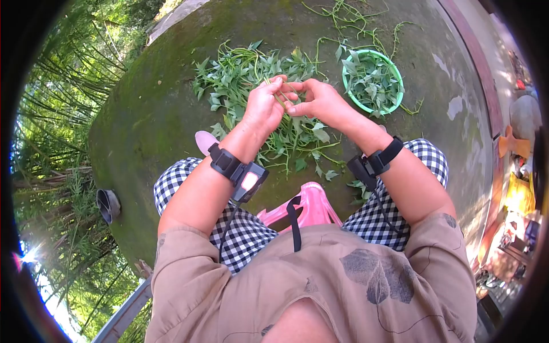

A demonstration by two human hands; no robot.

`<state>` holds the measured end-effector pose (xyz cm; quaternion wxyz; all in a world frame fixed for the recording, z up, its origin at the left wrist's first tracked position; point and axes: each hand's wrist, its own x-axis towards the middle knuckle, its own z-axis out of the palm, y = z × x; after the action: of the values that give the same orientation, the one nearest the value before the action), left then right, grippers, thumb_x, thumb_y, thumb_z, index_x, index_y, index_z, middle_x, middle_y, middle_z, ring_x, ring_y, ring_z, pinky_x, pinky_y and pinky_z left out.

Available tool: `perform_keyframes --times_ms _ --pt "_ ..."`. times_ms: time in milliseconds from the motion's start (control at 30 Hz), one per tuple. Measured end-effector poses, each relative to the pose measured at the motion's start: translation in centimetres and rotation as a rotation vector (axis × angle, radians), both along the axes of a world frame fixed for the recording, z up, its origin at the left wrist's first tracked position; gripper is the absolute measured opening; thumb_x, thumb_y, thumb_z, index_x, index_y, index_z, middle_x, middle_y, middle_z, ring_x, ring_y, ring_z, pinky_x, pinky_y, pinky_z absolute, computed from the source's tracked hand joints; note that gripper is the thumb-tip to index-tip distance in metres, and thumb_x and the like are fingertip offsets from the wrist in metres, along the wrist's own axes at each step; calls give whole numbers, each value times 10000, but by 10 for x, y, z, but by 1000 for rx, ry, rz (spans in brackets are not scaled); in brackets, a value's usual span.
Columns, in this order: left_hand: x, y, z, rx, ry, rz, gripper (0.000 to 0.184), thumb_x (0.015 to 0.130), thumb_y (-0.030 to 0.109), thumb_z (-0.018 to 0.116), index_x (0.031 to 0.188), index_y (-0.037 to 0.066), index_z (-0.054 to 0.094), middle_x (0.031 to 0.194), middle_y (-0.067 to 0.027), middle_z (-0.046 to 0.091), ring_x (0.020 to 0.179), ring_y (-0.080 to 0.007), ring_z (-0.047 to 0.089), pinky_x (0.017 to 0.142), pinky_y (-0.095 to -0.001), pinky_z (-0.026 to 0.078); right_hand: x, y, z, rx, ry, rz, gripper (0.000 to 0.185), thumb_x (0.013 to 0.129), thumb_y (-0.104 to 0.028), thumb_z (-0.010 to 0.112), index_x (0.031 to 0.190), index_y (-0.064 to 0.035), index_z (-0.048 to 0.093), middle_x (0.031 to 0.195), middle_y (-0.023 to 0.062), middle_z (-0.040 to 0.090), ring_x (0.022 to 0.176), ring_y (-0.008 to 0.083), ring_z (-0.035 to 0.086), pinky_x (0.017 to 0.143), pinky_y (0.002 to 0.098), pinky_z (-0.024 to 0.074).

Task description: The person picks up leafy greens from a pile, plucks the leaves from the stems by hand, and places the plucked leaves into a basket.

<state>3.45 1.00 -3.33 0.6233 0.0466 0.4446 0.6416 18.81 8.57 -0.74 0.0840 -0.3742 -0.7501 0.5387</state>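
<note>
My left hand is closed round a thin green stem, with thumb and fingers pressed together. Fingers of my right hand meet it from the other side and pinch the same stem near the left fingertips. Below both hands, a loose heap of leafy green vines lies spread over the ground. To the right of my right hand stands a light green round basket, holding picked leaves. The exact grip of the fingertips is partly hidden.
Stripped stems lie beyond the basket on the mossy concrete ground. A pink plastic stool shows between my knees. A dark pot sits at the left edge by the bamboo, and assorted objects line the right side.
</note>
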Motion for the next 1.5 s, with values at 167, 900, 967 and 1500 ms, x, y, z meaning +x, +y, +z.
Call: perform_keyframes --times_ms 167,900,967,1500 --pt "-1 0 -5 -36 -26 11 179 994 175 458 1072 46 555 952 -159 656 765 -246 607 653 -358 474 -1 -1 -14 -38 -134 3 219 740 -161 727 829 23 647 770 187 660 756 306 660 694 421 498" --pt "-22 11 8 189 -345 -57 371 1026 313 362 1067 30 598 873 -155 649 730 -267 525 582 -347 399 111 88 4 487 -605 -457 276 798 -199 603 1027 -75 694 1057 182 680 990 335 654 850 424 511" --pt "-18 14 13 204 -359 -43 369 1024 312 369 1080 27 596 880 -167 645 734 -263 518 600 -351 398 96 82 -17 400 -278 -243 275 763 -236 689 964 -50 709 976 144 704 896 293 671 812 388 516" --pt "-2 27 46 58 136 -74 389 1014 307 443 1173 -24 570 1012 -156 640 887 -260 618 791 -415 507 1 20 2 -170 295 -228 184 824 -155 666 880 14 711 689 50 656 664 113 597 634 293 475"
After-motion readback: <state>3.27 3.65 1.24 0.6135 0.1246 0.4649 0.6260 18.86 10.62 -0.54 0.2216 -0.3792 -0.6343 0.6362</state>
